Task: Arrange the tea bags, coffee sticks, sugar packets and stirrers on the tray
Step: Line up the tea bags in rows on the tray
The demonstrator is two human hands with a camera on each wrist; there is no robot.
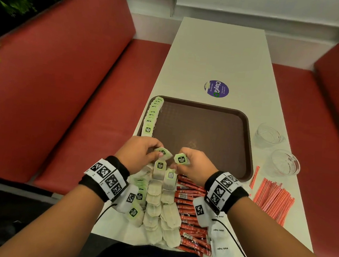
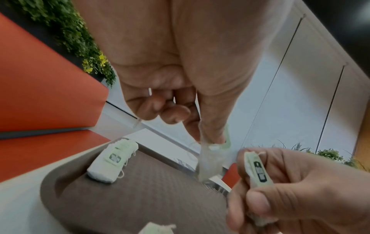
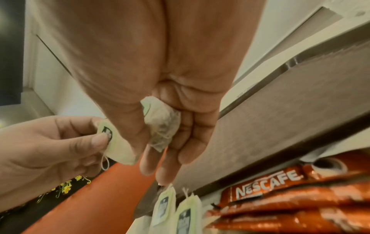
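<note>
A brown tray (image 1: pixel 206 119) lies on the white table, with a row of green-tagged tea bags (image 1: pixel 151 116) stacked along its left rim. Over the tray's near edge my left hand (image 1: pixel 140 152) pinches one tea bag (image 1: pixel 163 152) by its green tag. My right hand (image 1: pixel 194 162) grips another tea bag (image 1: pixel 181 159). The right wrist view shows that tea bag (image 3: pixel 162 125) pressed between thumb and fingers. Loose tea bags (image 1: pixel 159 200) lie in rows under my wrists. Red coffee sticks (image 1: pixel 190 211) lie to their right, white sugar packets (image 1: pixel 219 239) nearer me, and red stirrers (image 1: pixel 272 199) at the right.
Two clear glass cups (image 1: pixel 268 134) (image 1: pixel 284 162) stand right of the tray. A round purple sticker (image 1: pixel 216 89) is on the table beyond it. Red bench seats (image 1: pixel 71 76) flank the table on both sides.
</note>
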